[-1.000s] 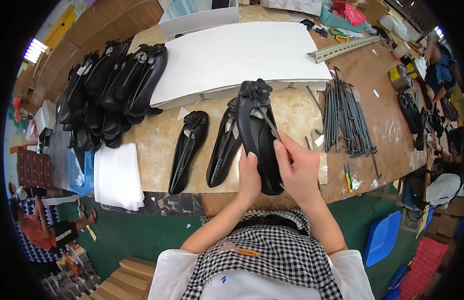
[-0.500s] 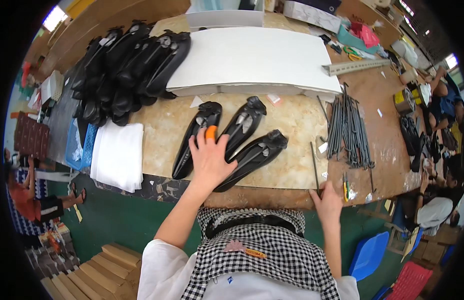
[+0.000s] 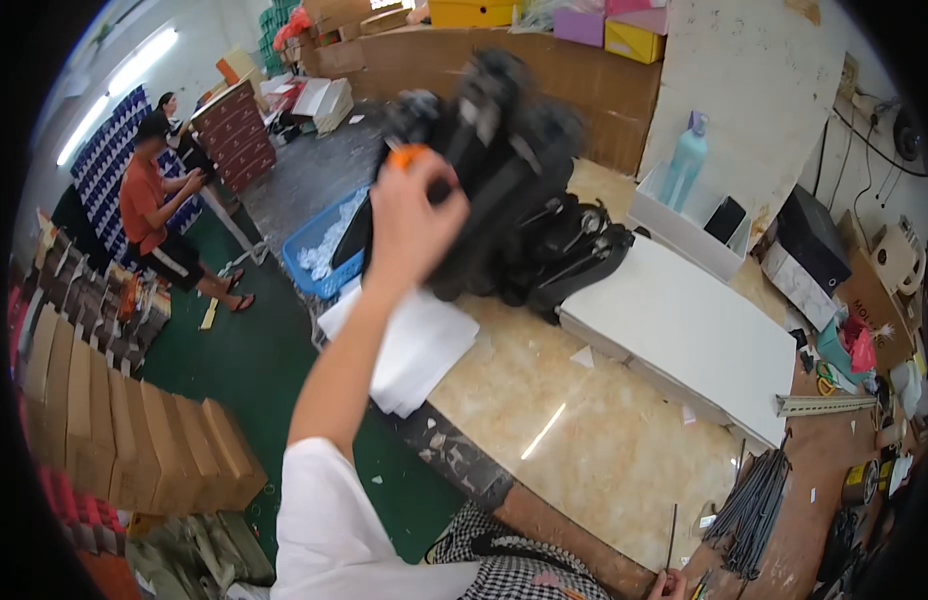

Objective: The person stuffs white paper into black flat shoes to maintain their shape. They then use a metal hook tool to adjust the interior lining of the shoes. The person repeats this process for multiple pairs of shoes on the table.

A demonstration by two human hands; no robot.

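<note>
My left hand, an orange band on one finger, is raised at the far left of the table. Its fingers are closed on black shoes, smeared by motion; I cannot tell how many. Just beyond and below them lies a pile of black shoes with pale stuffing in their openings. Low at the table's front edge, my right hand is partly cut off by the picture's rim. Its fingers close around a thin dark rod, which stands nearly upright. Beside it lies a bundle of similar rods.
A stack of white sheets spans the back of the table. White paper lies next to a blue basket at the left edge. A white box holds a spray bottle. Cartons stand on the floor; a person stands beyond.
My left hand has lifted the black shoes off the tabletop and carried them left to the pile. The view has swung left. My right hand still holds the rod at the table edge.
</note>
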